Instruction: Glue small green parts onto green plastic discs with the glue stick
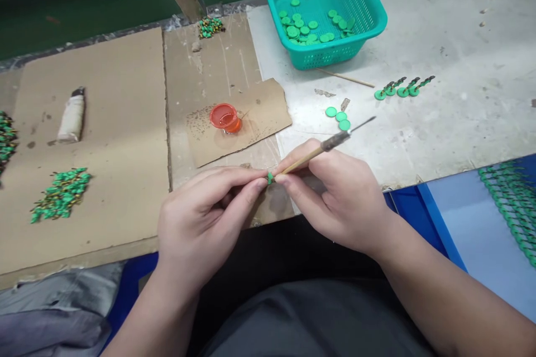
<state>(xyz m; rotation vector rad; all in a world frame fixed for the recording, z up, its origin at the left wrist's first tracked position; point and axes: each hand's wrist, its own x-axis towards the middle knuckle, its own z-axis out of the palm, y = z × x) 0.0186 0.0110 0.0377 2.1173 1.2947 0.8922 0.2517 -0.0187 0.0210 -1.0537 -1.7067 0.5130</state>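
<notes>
Near the table's front edge, my left hand (209, 215) pinches a small green piece (270, 178) between thumb and forefinger. My right hand (339, 195) meets it there, its thumb and fingertip at the piece's other side. A wooden-handled tool (302, 160) with a dark wrapped end and thin needle-like tip lies in my right hand, the tip pointing up and right. Beyond the hands stands a small red cup (224, 117) on a cardboard scrap (268, 106). Three loose green discs (341, 116) lie right of it.
A teal basket (326, 58) of green discs stands at the back, with a thin stick (347, 77) beside it. Several discs with dark stems (403, 91) stand at right. Green pieces (62, 194) and a white tube (72, 117) lie on cardboard at left.
</notes>
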